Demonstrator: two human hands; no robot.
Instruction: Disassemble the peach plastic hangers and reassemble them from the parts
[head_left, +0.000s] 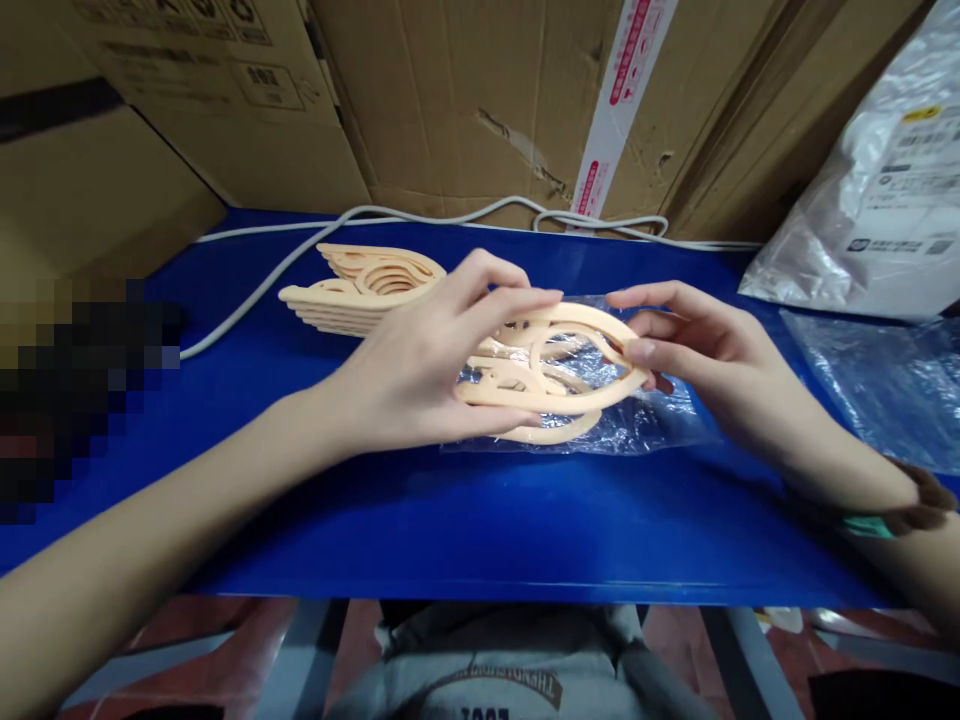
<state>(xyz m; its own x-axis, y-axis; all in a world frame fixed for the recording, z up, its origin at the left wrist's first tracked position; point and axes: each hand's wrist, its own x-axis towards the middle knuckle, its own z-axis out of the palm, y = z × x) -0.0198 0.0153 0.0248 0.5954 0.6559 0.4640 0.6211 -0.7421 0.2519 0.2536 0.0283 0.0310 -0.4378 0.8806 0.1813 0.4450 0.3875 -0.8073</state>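
Note:
A peach-coloured openwork plastic piece (562, 402), oval with curved inner loops, is held level between my two hands. My left hand (427, 350) spans its left part from above, fingers along the far edge and thumb along the near edge. At the rounded right end, my right hand (709, 345) pinches the rim between thumb and fingers. Beneath it, a similar peach piece (559, 434) lies on a clear plastic bag (660, 425); my left hand partly covers both pieces. Left of that hand sits a neat stack of matching pieces (360, 290).
Tall cardboard boxes (465, 90) stand along the back of the blue table (480, 530). A white cable (277, 275) loops across the back and left. At right are a white parcel bag (870, 200) and more clear plastic (885, 385). The left edge is pixelated.

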